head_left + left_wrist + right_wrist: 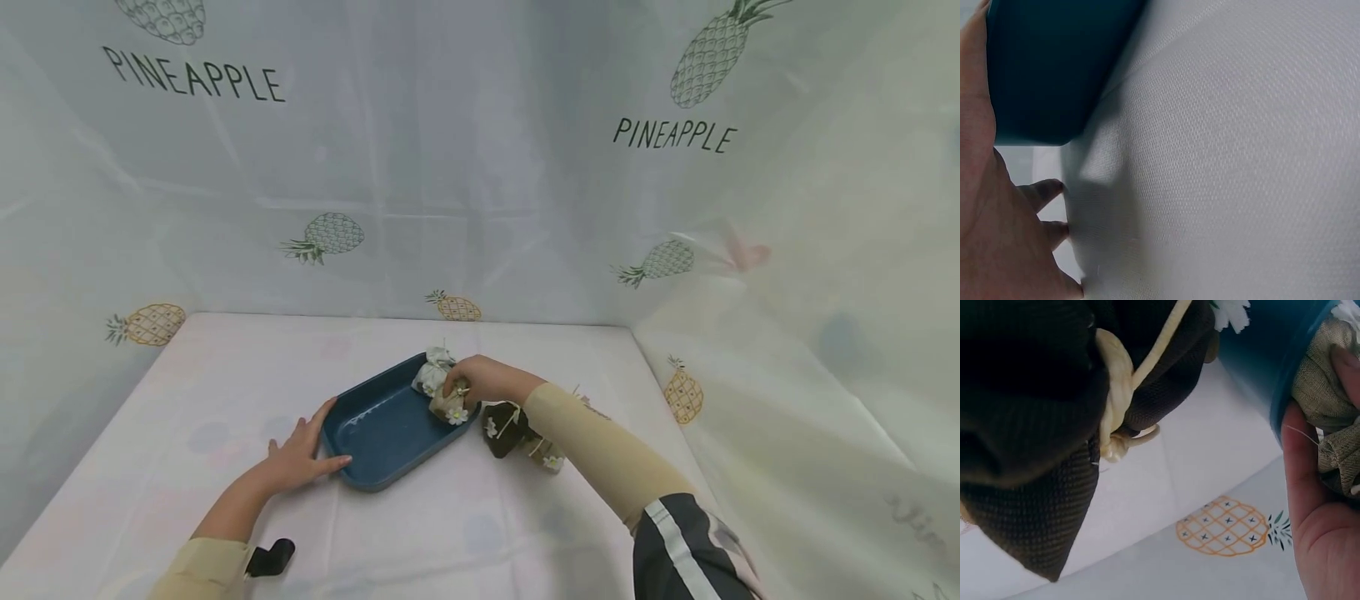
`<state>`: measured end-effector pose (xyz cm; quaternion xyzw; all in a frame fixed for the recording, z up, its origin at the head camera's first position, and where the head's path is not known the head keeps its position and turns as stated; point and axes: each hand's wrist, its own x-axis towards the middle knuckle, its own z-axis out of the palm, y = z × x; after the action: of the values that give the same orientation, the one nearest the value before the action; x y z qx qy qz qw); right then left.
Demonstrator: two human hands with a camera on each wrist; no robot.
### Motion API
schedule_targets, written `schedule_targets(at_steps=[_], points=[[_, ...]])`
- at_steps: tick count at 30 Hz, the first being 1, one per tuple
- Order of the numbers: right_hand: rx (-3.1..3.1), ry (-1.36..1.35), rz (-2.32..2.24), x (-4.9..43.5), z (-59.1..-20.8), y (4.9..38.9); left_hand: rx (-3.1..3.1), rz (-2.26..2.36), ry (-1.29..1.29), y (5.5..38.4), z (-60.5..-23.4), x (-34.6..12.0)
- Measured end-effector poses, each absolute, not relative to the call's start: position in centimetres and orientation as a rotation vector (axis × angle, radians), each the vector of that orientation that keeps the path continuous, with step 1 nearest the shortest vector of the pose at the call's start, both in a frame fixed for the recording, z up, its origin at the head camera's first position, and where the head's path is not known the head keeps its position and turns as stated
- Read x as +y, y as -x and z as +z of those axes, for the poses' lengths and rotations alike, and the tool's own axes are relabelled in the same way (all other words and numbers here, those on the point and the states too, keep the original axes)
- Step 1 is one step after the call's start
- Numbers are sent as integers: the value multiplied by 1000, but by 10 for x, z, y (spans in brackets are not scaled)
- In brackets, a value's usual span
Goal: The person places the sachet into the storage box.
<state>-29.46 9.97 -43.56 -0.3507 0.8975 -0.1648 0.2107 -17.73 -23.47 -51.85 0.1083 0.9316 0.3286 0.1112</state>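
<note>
My right hand (489, 380) pinches a beige drawstring pouch (447, 407) with a white flower, over the right end of a blue rectangular tray (390, 425). In the right wrist view, fingers and thumb close round its gathered cloth (1325, 381) beside the tray wall. A white pouch (429, 377) lies in the tray next to it. At the tray's left end my left hand (298, 457) rests with spread, mostly straight fingers, touching the rim. The left wrist view has the tray's outer side (1047, 75) against that hand.
Right of the tray, under my forearm, lie a dark brown pouch (502, 427) and another beige pouch (546, 454). The brown pouch's cream cord (1119, 394) looms close in the right wrist view. A small black object (272, 558) sits by my left sleeve. Pineapple-print sheeting (480, 167) hangs behind.
</note>
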Motion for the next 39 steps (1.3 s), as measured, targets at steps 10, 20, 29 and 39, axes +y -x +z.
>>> schedule_targets(at_steps=[10, 20, 29, 39], points=[[2493, 993, -378, 99, -442, 300, 2745, 977, -332, 178, -519, -235], [2510, 1023, -293, 97, -448, 301, 2743, 967, -317, 179, -519, -233], [2518, 986, -259, 95, -450, 300, 2738, 976, -320, 179, -520, -231], [2514, 1033, -202, 93, -443, 298, 2730, 983, -323, 178, -521, -233]])
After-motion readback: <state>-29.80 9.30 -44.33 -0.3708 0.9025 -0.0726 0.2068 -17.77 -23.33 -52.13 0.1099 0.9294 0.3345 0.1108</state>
